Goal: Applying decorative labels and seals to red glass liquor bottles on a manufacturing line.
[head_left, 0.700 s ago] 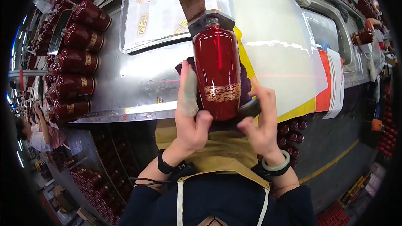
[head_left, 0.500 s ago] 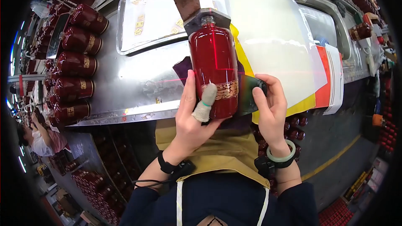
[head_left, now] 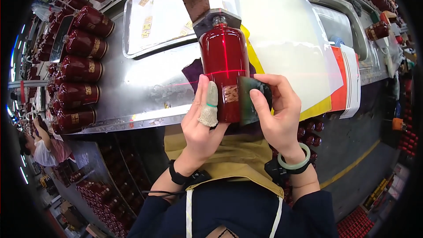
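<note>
Ideally, we'd press the scraper (head_left: 249,101), pinched in our right grip (head_left: 280,113), evenly against the bottle (head_left: 224,53), while our left grip (head_left: 198,125) cradles its lower side; its neck meets the bracket (head_left: 202,25) above the worktop (head_left: 132,83).

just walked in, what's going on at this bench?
Someone's left hand lies along the left side of a red bottle, whose neck sits at a metal bracket. The right hand holds a dark green flat piece over part of the bottle's gold band. Red light lines cross on the bottle.
</note>
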Demonstrator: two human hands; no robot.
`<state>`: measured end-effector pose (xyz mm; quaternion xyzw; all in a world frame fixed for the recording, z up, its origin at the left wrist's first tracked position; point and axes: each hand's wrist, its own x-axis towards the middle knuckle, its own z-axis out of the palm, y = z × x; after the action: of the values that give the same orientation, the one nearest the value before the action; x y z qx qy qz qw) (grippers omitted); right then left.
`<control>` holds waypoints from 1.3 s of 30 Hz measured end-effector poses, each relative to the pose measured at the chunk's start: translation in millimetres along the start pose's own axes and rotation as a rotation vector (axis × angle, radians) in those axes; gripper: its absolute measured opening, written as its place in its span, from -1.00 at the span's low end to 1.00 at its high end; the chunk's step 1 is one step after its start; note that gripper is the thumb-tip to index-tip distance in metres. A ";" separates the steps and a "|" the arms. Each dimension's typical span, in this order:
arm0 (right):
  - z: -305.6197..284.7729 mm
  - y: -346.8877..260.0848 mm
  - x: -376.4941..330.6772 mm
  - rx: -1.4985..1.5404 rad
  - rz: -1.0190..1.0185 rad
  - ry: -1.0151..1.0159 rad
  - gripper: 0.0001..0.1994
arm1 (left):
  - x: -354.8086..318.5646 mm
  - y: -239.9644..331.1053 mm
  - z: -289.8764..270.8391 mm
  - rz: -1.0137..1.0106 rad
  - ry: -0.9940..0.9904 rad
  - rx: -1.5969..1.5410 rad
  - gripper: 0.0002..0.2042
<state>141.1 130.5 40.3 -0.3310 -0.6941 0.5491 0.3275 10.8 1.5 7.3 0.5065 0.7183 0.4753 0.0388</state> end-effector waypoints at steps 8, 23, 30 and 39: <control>14.9 -2.0 4.8 -0.073 -0.095 0.042 -0.77 | 5.1 4.6 0.8 0.095 0.043 0.008 -0.16; -13.1 -15.3 30.1 -0.456 -1.011 -0.334 -0.76 | -7.0 -16.1 7.2 0.043 0.095 -0.001 -0.19; -5.6 -25.3 69.0 -0.560 -1.052 0.023 -0.80 | -7.4 -16.9 -0.3 0.006 0.007 0.070 -0.10; -42.6 -14.2 58.2 -0.404 -0.881 0.056 -0.72 | -4.6 -10.4 -2.5 -0.090 0.044 -0.145 -0.21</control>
<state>141.6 198.9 67.3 -0.0772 -0.8517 0.2032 0.4768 4.5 -4.0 -0.9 0.4593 0.7047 0.5347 0.0809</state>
